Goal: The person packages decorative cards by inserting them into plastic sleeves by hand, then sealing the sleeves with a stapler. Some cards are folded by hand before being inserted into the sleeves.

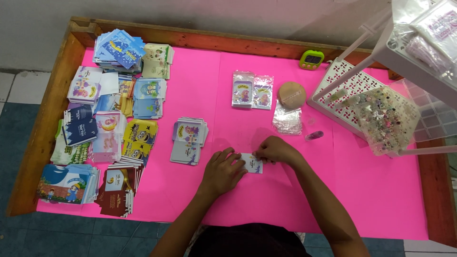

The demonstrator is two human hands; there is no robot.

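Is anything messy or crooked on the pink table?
Yes. The small stack of purple cards beside the left hand is fanned out and slipping, not squared. The piles at the far left overlap and tilt. Nothing looks spilled or torn.
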